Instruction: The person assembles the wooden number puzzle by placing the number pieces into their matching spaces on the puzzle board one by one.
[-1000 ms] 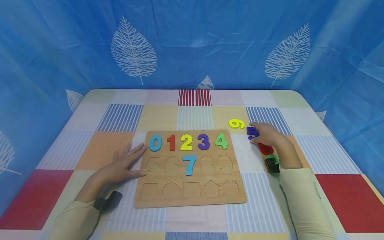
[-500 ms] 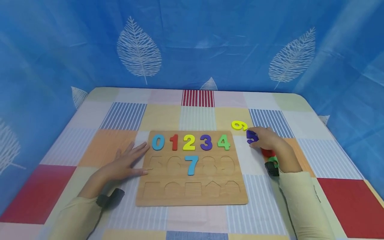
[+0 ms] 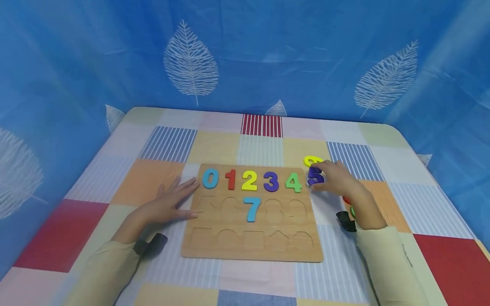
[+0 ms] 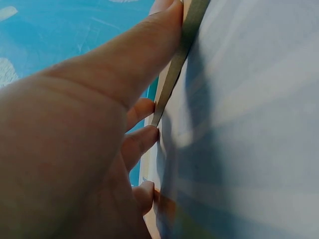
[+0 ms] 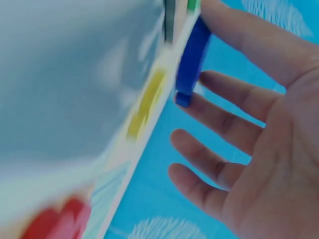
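- head view: we see the right hand (image 3: 338, 178) pinching a purple number 5 (image 3: 316, 175) between thumb and fingers, just right of the wooden number board (image 3: 252, 251).
- behind that piece we make out a yellow number (image 3: 311, 160), partly covered; a red piece (image 3: 346, 199) and a green piece (image 3: 352, 211) peek out by the right wrist.
- along the board's top row we count a blue 0 (image 3: 205, 178), red 1 (image 3: 231, 180), yellow 2 (image 3: 249, 182), purple 3 (image 3: 272, 182) and green 4 (image 3: 294, 183); a light blue 7 (image 3: 252, 209) sits in the middle row.
- at the board's left edge we see the left hand (image 3: 168, 206), fingers spread and relaxed.
- left wrist view: we see thumb and fingertips at the board's edge, not curled round it.
- right wrist view: we find the purple number 5 edge-on between thumb and fingers, with a blurred red shape (image 5: 62, 216) at lower left.
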Demonstrator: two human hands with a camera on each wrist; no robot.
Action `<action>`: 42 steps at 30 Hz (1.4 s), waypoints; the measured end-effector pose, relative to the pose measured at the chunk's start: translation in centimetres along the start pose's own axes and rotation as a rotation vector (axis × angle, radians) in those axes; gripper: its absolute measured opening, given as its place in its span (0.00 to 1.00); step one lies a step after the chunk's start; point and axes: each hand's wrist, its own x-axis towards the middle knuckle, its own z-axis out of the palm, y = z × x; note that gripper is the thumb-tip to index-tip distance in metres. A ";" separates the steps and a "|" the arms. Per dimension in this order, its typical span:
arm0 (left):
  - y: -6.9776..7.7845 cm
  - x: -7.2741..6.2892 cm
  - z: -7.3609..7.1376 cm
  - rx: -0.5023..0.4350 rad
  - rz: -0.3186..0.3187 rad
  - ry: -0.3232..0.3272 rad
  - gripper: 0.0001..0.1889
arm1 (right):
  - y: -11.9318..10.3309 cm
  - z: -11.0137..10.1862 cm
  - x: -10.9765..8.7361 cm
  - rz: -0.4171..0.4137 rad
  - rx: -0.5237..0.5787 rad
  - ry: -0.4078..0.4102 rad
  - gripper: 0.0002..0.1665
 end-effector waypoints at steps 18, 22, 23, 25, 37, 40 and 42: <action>0.4 0.0 -0.4 0.001 -0.014 -0.007 0.45 | -10.4 -1.0 2.9 -0.154 -0.038 0.052 0.38; 0.2 0.0 -0.3 0.003 -0.014 -0.007 0.45 | -12.5 -1.1 3.2 -0.175 -0.022 0.041 0.39; 0.2 0.0 -0.3 0.002 -0.013 -0.008 0.45 | -13.0 -1.0 3.2 -0.178 -0.019 0.040 0.39; 0.2 0.0 -0.3 0.001 -0.013 -0.010 0.45 | -14.0 -0.8 3.3 -0.189 -0.018 0.041 0.38; -0.3 -0.3 -0.6 -0.006 0.016 -0.036 0.50 | -20.4 1.8 2.4 -0.338 -0.075 0.034 0.36; -0.3 -0.2 -0.7 -0.009 0.032 -0.042 0.50 | -21.7 2.4 2.2 -0.373 -0.105 0.027 0.37; -0.4 -0.2 -0.7 -0.012 0.049 -0.041 0.50 | -22.5 2.9 2.1 -0.392 -0.128 0.019 0.37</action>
